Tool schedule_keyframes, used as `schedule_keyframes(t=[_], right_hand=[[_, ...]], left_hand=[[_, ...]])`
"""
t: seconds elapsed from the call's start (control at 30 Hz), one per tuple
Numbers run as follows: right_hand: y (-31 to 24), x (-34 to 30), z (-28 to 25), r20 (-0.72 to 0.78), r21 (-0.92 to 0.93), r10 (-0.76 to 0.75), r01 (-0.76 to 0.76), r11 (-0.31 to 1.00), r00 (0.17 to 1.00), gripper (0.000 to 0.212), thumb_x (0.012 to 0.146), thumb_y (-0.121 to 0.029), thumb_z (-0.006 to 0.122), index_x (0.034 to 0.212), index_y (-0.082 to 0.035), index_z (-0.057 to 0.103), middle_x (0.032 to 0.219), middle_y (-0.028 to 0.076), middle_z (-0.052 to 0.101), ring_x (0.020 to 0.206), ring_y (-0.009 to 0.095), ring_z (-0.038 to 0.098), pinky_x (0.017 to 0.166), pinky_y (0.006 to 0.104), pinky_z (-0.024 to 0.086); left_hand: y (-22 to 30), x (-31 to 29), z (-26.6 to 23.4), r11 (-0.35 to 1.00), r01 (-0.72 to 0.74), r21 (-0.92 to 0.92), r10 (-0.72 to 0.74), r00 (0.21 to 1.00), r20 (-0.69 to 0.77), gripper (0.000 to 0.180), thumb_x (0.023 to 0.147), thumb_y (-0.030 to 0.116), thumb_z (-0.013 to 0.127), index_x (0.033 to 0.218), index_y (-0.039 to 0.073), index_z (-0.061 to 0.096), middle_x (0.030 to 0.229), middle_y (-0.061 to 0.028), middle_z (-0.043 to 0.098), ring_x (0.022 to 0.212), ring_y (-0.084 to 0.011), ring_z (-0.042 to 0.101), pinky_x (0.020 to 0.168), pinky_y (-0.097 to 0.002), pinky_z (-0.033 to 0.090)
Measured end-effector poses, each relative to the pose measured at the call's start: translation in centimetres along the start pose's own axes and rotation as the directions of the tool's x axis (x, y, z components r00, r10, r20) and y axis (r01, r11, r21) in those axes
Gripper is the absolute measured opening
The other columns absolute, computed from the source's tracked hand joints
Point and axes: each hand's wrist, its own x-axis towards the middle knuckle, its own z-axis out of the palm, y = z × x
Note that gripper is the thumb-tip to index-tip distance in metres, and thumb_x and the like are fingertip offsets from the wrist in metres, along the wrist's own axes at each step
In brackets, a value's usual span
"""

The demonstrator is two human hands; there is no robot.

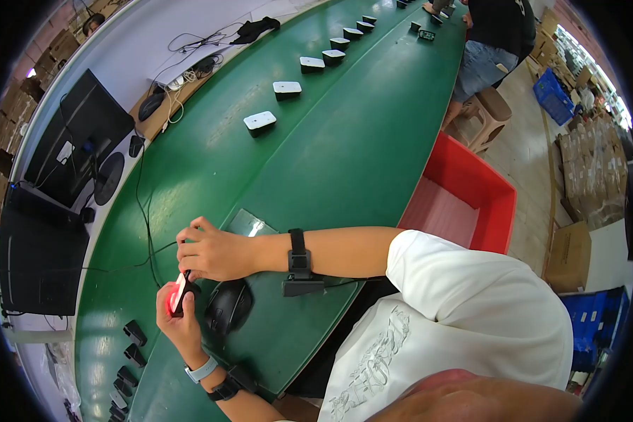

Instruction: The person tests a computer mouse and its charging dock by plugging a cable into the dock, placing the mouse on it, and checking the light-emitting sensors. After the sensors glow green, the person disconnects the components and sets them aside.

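My left hand is closed around a small black device with a pale, lit face, and a red glow falls on my fingers. My right hand is just above it, fingers bent and tips pinched at the device's upper end; what they grip there is hidden. A thin black cable runs to my right hand from the left. Beside both hands a black computer mouse lies on the green table. Under my right wrist a clear flat sheet lies on the tabletop.
Several white-topped black devices line the far table. More small black pieces sit at lower left. Dark monitors stand along the left edge. A red bin is against the table's right side, near a stool and another person.
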Motion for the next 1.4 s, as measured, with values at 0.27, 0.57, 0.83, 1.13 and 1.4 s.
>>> schedule_keyframes(t=[0.27, 0.57, 0.83, 1.13, 1.4], right_hand=[[-1.8, 1.4, 1.6, 0.022, 0.034, -0.005, 0.005, 0.999, 1.000, 0.020, 0.089, -0.031, 0.073, 0.098, -0.014, 0.069, 0.108, 0.000, 0.067, 0.121, 0.027, 0.054, 0.103, 0.0512, 0.037], [-0.3, 1.5, -1.1, 0.073, 0.019, -0.003, 0.001, 1.000, 0.997, 0.026, 0.085, -0.021, 0.078, 0.108, -0.012, 0.069, 0.113, 0.002, 0.067, 0.124, 0.025, 0.056, 0.106, 0.0448, 0.037], [-0.8, 0.8, -0.3, 0.092, 0.075, 0.007, -0.014, 0.997, 0.996, 0.020, 0.092, -0.021, 0.074, 0.107, -0.010, 0.066, 0.113, 0.004, 0.065, 0.126, 0.027, 0.054, 0.109, 0.0451, 0.036], [-1.0, 0.9, -0.7, 0.119, 0.131, -0.002, -0.014, 0.991, 0.993, 0.017, 0.094, -0.016, 0.071, 0.106, -0.007, 0.065, 0.107, 0.007, 0.066, 0.114, 0.028, 0.059, 0.109, 0.0453, 0.037], [-1.5, 1.1, -0.4, 0.292, 0.328, 0.153, -0.249, 0.911, 0.944, 0.016, 0.095, -0.012, 0.068, 0.107, -0.003, 0.067, 0.081, 0.010, 0.066, 0.073, 0.025, 0.060, 0.075, 0.0379, 0.048]], left_hand=[[2.2, -0.4, -2.0, 0.965, -0.188, 0.181, 0.197, 0.980, -0.034, 0.026, 0.093, 0.006, 0.074, 0.115, -0.001, 0.064, 0.107, -0.0074, 0.067, 0.089, -0.0132, 0.061, 0.075, -0.0251, 0.051], [3.1, 1.3, 0.5, 0.995, -0.064, -0.079, 0.059, 0.996, -0.059, 0.035, 0.076, 0.002, 0.084, 0.106, 0.001, 0.066, 0.106, -0.0091, 0.065, 0.098, -0.0188, 0.064, 0.085, -0.0303, 0.053], [3.1, 0.3, 0.0, 0.991, 0.011, -0.131, -0.021, 0.997, -0.077, 0.036, 0.074, 0.000, 0.084, 0.105, 0.001, 0.066, 0.104, -0.0085, 0.066, 0.095, -0.0187, 0.064, 0.081, -0.0312, 0.054], [2.6, 0.6, -0.3, 0.997, -0.020, -0.069, 0.019, 1.000, -0.024, 0.038, 0.073, -0.002, 0.084, 0.107, 0.002, 0.067, 0.114, -0.0093, 0.063, 0.100, -0.0199, 0.064, 0.085, -0.0307, 0.055], [2.5, 0.5, -0.6, 0.997, -0.054, -0.051, 0.053, 0.998, -0.031, 0.046, 0.065, -0.009, 0.083, 0.107, 0.005, 0.069, 0.122, -0.0121, 0.061, 0.110, -0.0257, 0.066, 0.092, -0.0342, 0.057]])
